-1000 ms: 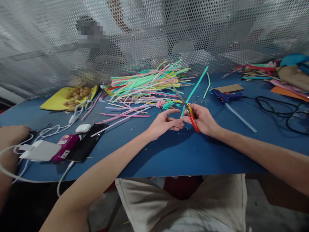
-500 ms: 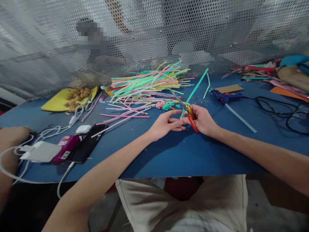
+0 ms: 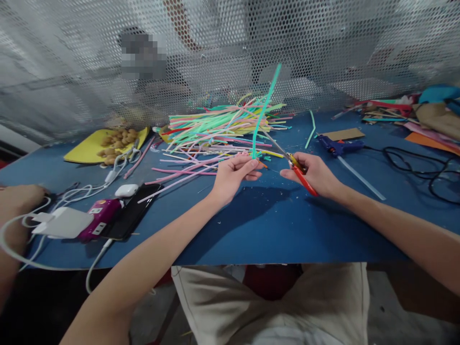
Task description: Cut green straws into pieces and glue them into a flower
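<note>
My left hand point(image 3: 237, 176) pinches the lower end of a long teal pipe cleaner point(image 3: 262, 112), which stands nearly upright above the table. To its right, my right hand point(image 3: 312, 173) grips scissors point(image 3: 300, 173) with red and yellow handles; their blades point up and to the left, apart from the teal strip. Behind my hands lies a heap of pastel pipe cleaners point(image 3: 215, 122), with looser pink and lilac ones point(image 3: 183, 173) in front of it. Small cut teal bits point(image 3: 265, 158) lie just beyond my left fingertips.
A blue glue gun point(image 3: 339, 145) with a clear stick lies right, beside its black cord. At left are a purple power block point(image 3: 101, 218), a black phone point(image 3: 131, 215), white cables and a yellow sheet point(image 3: 84, 147) with brown pieces. Another person's hand rests at the left edge.
My hands have moved apart. The left hand went left with the teal pipe cleaner, which now stands more upright, while the right hand moved right with the scissors.
</note>
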Motion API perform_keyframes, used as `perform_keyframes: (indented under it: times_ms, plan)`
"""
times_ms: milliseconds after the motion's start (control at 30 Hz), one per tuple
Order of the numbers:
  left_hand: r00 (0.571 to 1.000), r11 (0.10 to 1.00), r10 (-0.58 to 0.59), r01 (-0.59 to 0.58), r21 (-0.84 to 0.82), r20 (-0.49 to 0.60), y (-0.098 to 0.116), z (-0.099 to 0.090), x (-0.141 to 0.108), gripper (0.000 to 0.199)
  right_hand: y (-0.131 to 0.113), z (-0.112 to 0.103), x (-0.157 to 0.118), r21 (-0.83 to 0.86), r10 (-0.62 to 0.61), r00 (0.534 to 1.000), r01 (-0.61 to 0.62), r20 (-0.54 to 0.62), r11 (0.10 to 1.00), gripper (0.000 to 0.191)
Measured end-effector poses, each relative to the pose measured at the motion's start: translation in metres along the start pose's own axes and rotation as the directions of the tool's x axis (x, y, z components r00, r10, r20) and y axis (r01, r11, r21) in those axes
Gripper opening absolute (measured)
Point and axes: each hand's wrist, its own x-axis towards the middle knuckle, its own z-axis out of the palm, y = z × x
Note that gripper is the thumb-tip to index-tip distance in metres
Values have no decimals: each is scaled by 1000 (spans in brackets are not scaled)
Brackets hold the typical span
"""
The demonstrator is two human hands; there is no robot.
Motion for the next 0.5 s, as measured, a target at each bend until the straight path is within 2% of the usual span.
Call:
perform_keyframes:
  times_ms: [100, 200, 333, 500]
  plan:
    - [993, 996, 87, -88, -10, -80, 1, -3, 1, 36, -2, -1, 0, -101, 17, 998, -11, 56, 995, 42]
    - [984, 987, 156, -158, -14, -85, 2, -3, 0, 33, -7, -2, -2, -111, 39, 991, -25, 130, 993, 42]
    - [984, 983, 179, -178, 44, -16, 5, -2, -4, 32, -16, -3, -9, -35, 73, 974, -67, 216, 997, 42]
    - [988, 984, 123, -134, 115, 98, 14, 0, -10, 33, -24, -3, -14, 6, 65, 934, -72, 351, 997, 38]
